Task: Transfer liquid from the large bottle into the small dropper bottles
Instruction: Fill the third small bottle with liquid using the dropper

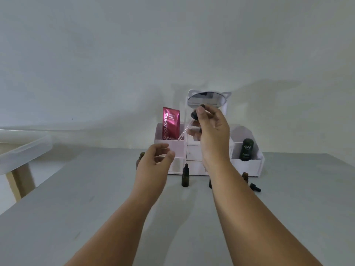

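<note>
Grey tabletop (96, 217) against bare pale wall; white organiser (247, 166) at far edge, holding pink sachet (171, 122) and dark green bottle (246, 149). Right hand (213, 135) raised, thumb and fingers pinched on black dropper cap (196, 114); glass pipette (184, 132) slanting down and left from that grip. Left hand (153, 162) lower, half open, holding nothing clearly visible. Brown bottle (141, 157) partly hidden behind left hand; whether this is the large one cannot be told. Small dropper bottle (185, 176) upright on table between forearms, capped. Another small bottle (245, 176) uncapped, just beside loose dropper (255, 187), right of right forearm. Pipette tip nearest left hand, well above all bottles.
</note>
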